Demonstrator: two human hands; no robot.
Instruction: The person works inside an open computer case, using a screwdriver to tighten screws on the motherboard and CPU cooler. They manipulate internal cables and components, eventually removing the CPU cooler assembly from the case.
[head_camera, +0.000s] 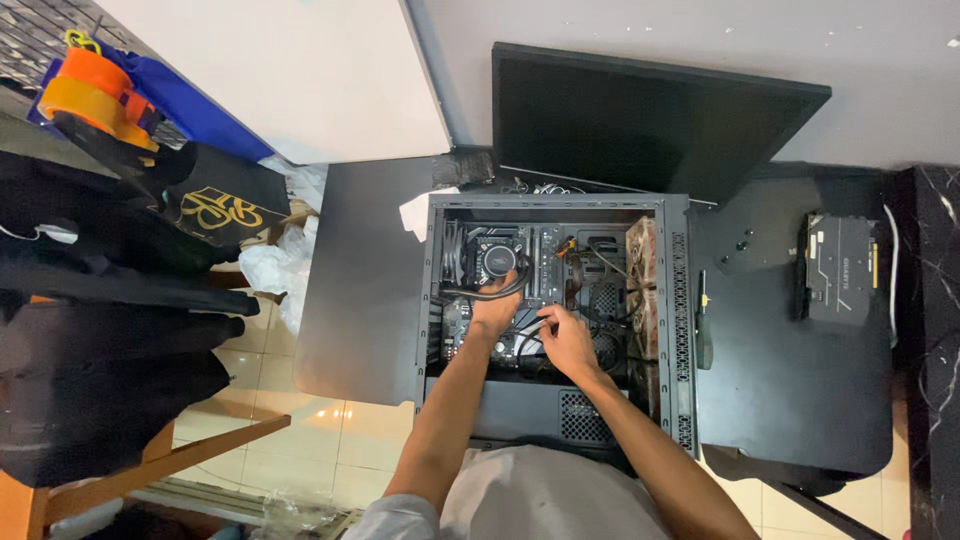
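My left hand (495, 312) and right hand (568, 342) are bare inside the black computer case (680, 330), whose motherboard (530, 265) is black with grey patches, crossed by black cables (525, 335). The case's side panel (650, 120) is glossy black, the desk (790, 390) matt black, the graphics card (840, 268) dark grey. The screwdriver (703, 320) shows a yellow band. My shirt (540, 500) is pale grey. Floor tiles (300, 440) are cream. Tape rolls (90, 90) are orange and yellow, against a blue bag (195, 110)
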